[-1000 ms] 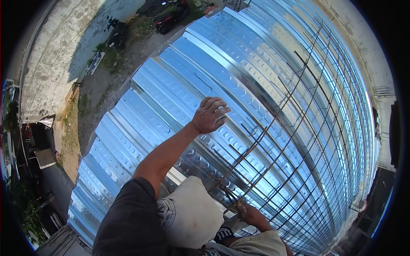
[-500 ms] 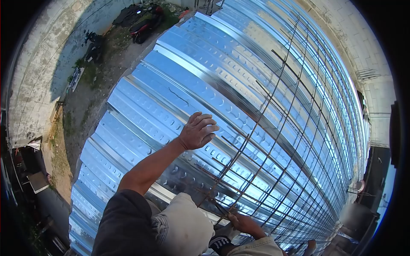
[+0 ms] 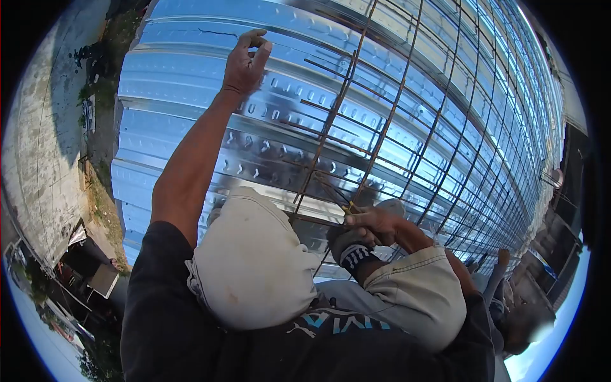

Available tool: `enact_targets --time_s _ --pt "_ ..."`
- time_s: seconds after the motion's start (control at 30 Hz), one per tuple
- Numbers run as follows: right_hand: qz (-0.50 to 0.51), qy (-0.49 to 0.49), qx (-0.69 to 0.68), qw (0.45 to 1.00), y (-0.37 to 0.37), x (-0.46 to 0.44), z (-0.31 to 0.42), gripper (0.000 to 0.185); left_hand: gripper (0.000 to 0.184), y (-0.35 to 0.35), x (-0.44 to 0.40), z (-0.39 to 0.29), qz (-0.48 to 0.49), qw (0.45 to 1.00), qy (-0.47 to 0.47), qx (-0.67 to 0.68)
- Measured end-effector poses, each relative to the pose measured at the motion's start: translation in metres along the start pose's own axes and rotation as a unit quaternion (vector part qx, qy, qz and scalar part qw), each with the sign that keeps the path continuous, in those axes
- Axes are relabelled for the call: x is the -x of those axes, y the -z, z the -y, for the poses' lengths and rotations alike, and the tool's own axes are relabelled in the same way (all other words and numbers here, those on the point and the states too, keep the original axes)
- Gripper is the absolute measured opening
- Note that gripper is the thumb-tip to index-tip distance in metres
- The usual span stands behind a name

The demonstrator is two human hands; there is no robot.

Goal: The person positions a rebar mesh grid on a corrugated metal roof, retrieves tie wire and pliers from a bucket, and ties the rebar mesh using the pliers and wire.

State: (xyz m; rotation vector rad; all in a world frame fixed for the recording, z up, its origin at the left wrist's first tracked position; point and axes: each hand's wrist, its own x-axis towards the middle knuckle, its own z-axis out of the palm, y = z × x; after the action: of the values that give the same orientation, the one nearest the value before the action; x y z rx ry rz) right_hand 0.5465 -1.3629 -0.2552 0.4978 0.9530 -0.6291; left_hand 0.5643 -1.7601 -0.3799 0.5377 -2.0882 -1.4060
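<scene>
My left hand (image 3: 245,65) is raised over the ribbed metal decking (image 3: 159,73), its fingers bent and the thumb apart, with nothing visible in it. Just beyond its fingertips, a thin dark wire (image 3: 217,32) lies on the decking. Low in the view, my right hand (image 3: 377,224) is closed around the handles of pliers with yellow on them (image 3: 349,207). Their dark jaws point up and left, close to the bars of the steel rebar mesh (image 3: 382,137). The palm side of the right hand is hidden.
My knees, in light shorts (image 3: 251,261), are bent close under my arms. At the lower right, another person (image 3: 503,305) is beside the mesh. The decking's edge (image 3: 116,149) drops off on the left, with ground and a concrete wall (image 3: 38,127) beyond. Several bar ends stick out leftward.
My view has tilted down, showing more of my legs and shirt. My left hand has moved closer to the thin wire, its thumb now raised. My right hand still holds the pliers near the mesh.
</scene>
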Motion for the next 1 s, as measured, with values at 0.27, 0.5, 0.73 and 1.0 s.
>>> enact_targets --time_s 0.27,0.5,0.73,1.0 --pt "-0.333 0.202 0.554 0.736 -0.01 0.004 -0.015 0.065 0.034 0.023 0.146 -0.072 0.163 0.932 0.314 0.082" --pt "-0.183 0.134 0.347 0.91 -0.004 0.008 -0.011 0.058 0.04 -0.008 0.195 -0.068 0.197 0.826 0.514 0.121" --pt "-0.17 0.215 0.324 0.906 -0.003 -0.005 -0.03 0.043 0.044 -0.008 0.188 -0.054 0.403 0.814 0.419 0.008" --pt "-0.093 0.118 0.113 0.982 -0.011 0.003 -0.009 0.032 0.053 -0.022 0.197 -0.04 0.368 0.867 0.332 0.052"
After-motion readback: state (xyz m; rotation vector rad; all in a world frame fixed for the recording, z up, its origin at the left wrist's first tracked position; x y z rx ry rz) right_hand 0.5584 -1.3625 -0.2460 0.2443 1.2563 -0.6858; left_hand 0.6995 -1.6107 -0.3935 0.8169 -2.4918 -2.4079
